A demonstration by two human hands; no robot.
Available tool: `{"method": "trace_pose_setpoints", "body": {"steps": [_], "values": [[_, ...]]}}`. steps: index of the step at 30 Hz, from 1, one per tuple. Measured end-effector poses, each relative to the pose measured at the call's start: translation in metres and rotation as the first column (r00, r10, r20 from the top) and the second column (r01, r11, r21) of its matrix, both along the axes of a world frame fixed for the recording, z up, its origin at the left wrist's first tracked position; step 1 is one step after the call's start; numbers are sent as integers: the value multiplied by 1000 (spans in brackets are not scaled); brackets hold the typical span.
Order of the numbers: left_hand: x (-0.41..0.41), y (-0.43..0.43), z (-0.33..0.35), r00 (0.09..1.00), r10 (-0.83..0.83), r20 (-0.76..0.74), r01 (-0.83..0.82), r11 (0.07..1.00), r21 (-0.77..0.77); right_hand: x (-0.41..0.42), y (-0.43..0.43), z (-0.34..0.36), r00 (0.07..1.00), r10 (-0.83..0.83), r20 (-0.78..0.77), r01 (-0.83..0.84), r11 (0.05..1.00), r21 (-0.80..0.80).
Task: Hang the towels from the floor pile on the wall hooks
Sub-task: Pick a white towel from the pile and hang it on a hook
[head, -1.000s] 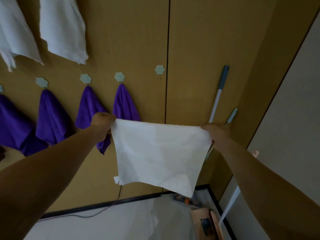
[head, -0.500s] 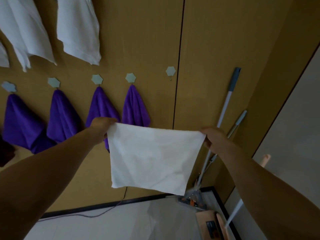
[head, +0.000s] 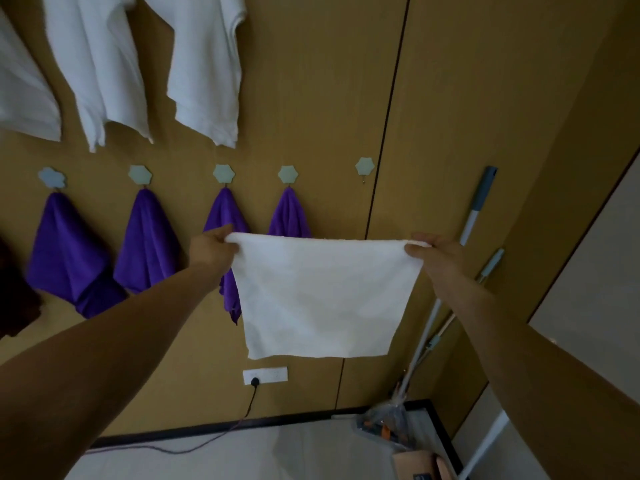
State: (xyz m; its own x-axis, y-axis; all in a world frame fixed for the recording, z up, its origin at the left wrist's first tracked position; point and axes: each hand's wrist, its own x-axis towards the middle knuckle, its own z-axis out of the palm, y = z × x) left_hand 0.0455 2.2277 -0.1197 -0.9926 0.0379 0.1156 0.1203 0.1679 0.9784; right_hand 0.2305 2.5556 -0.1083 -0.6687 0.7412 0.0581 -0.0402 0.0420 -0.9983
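A white towel (head: 320, 296) hangs spread flat in front of the wooden wall. My left hand (head: 209, 249) pinches its top left corner and my right hand (head: 434, 252) pinches its top right corner. Above the towel's right half, a bare hexagonal hook (head: 364, 167) sits on the wall with nothing on it. Left of it, several hooks in the same row each carry a purple towel (head: 145, 244). White towels (head: 207, 64) hang from a higher row, their hooks out of view. The floor pile is not in view.
A mop handle (head: 476, 209) and a second pole (head: 486, 268) lean in the right corner. Below are a wall socket (head: 265, 375) with a plugged cable, a plastic bag (head: 384, 424) and a cardboard box (head: 420, 465) on the floor. A dark cloth (head: 14, 299) hangs at far left.
Both hands have raised the white towel and pulled its top edge level and taut. The view has shifted so the hook row sits further right in view and the socket shows.
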Motion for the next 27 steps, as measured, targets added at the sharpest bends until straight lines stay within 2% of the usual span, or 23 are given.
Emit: {"method": "trace_pose_setpoints", "body": {"steps": [4, 10, 12, 14, 15, 18, 22, 23, 25, 27], "values": [[-2, -10, 7, 993, 98, -65, -102, 992, -76, -11, 0, 2, 992, -86, 88, 58, 958, 280], [1, -24, 23, 959, 139, -247, -201, 948, -247, -26, -5, 9, 963, -226, 144, 117, 837, 534], [-2, -28, 26, 943, 122, -310, -220, 926, -305, -28, -10, 13, 942, -296, 159, 129, 755, 642], [-5, -29, 29, 929, 116, -352, -229, 926, -301, -33, -18, 17, 929, -354, 109, 157, 642, 750], [-6, -29, 31, 918, 120, -378, -236, 931, -277, -36, -24, 20, 932, -354, 80, 175, 633, 754], [-9, -28, 35, 911, 128, -392, -209, 963, -172, -45, -46, 29, 955, -295, 31, 218, 769, 600], [-20, -35, 42, 930, 130, -344, -162, 985, -65, -55, -65, 38, 966, -248, -67, 254, 882, 396], [-23, -36, 45, 937, 126, -325, -145, 989, -37, -58, -70, 39, 974, -211, -83, 227, 902, 368], [-31, -36, 51, 959, 88, -269, -85, 996, 25, -60, -79, 42, 996, -43, -76, 67, 934, 350], [-36, -36, 59, 974, 1, -227, 23, 995, 102, -62, -86, 47, 991, 128, 35, -132, 912, 389]]}}
